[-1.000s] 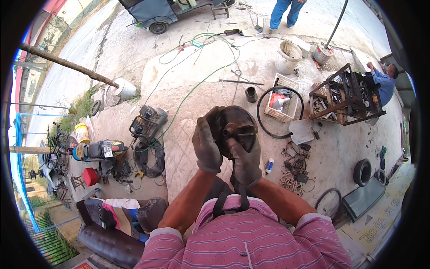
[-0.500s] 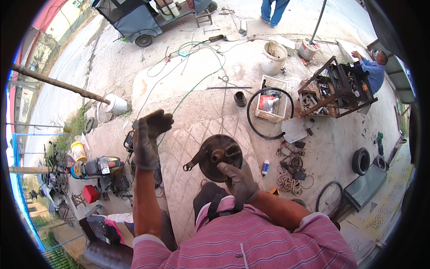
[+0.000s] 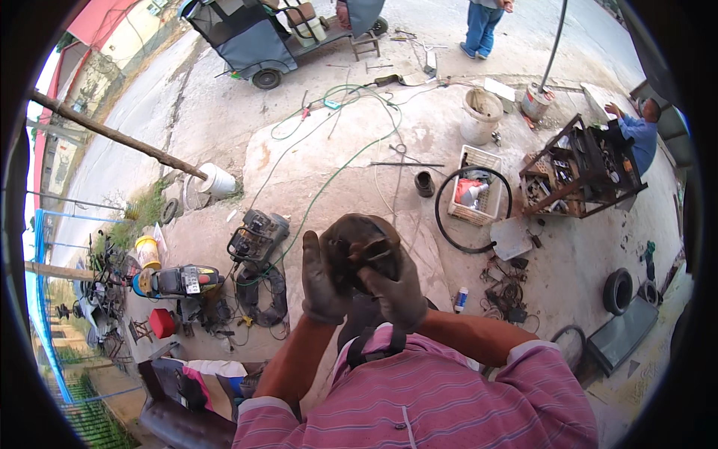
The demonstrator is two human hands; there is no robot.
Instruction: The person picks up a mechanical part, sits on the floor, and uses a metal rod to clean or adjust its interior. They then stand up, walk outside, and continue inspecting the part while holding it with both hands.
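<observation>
In front of my chest is a dark, greasy round metal part, which looks like a drum brake backing plate (image 3: 365, 233), held up between both gloved hands. My right hand (image 3: 398, 293) grips its near right side, with the fingers lying over its face near the centre. At the left edge, my left hand (image 3: 321, 290) cups the plate; its thumb points up and its other fingers are partly hidden behind the metal. Both grey gloves are smudged dark.
A compressor-like machine (image 3: 258, 238) stands at left, with a green hose (image 3: 323, 185) running across the concrete. To the right are a white crate (image 3: 479, 212), a black hoop (image 3: 441, 217), a spray can (image 3: 461, 299) and a tool stand (image 3: 576, 168) near a seated person.
My left hand has come over from the left and taken hold of the plate. The plate has turned, and its lever arm no longer shows. The view has shifted.
</observation>
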